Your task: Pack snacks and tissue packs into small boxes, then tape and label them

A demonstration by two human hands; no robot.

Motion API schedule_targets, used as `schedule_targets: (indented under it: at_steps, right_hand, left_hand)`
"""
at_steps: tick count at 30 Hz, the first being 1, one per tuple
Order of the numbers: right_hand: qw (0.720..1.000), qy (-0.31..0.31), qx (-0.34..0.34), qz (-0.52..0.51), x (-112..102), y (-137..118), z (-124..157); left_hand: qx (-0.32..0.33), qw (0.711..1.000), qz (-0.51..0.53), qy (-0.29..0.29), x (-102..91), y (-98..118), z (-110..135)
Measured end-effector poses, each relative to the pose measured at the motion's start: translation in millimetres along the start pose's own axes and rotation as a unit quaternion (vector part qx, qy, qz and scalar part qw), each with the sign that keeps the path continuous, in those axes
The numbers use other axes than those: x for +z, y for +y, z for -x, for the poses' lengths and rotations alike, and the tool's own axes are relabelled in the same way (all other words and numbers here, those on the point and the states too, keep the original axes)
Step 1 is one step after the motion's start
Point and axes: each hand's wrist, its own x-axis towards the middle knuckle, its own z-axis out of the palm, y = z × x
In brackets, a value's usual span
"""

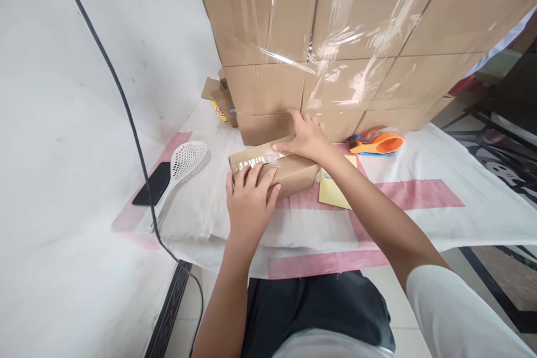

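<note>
A small brown cardboard box (293, 172) lies on a white and pink cloth, with clear tape along its top seam. My left hand (249, 201) rests flat on the box's near left end, fingers stretched over the tape. My right hand (306, 137) lies on the box's far top edge, fingers pressed together on the tape. Nothing is held in either hand that I can make out.
A tall stack of taped cardboard boxes (335, 39) stands just behind. An orange tape dispenser (377, 143) lies to the right, a yellow envelope (333, 190) beside the box. At left lie a white slotted spoon (182, 165), a black phone (153, 183) and a black cable (126, 106).
</note>
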Motion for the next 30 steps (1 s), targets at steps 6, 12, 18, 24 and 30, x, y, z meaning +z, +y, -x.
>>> schedule_targets:
  at_steps: [6,12,18,24,30]
  right_hand:
    - [0.991,-0.118,-0.059,-0.021,-0.5,-1.9,6.8]
    - [0.987,-0.139,-0.071,-0.031,-2.2,2.9,3.2]
    - [0.989,-0.135,-0.042,-0.051,-2.9,-0.5,-0.7]
    - [0.992,-0.105,-0.022,-0.070,5.2,-0.8,-5.8]
    - [0.992,-0.099,-0.013,-0.081,6.4,0.7,-3.6]
  left_hand:
    - [0.013,1.000,-0.006,-0.008,-8.1,1.9,0.5]
    - [0.079,0.994,0.035,-0.060,-10.0,11.5,-6.8]
    - [0.105,0.992,0.006,-0.062,-0.9,16.7,-2.5]
    - [0.103,0.994,0.006,-0.044,-0.2,18.0,-1.5]
    - [0.087,0.995,0.007,-0.050,2.2,20.9,6.6]
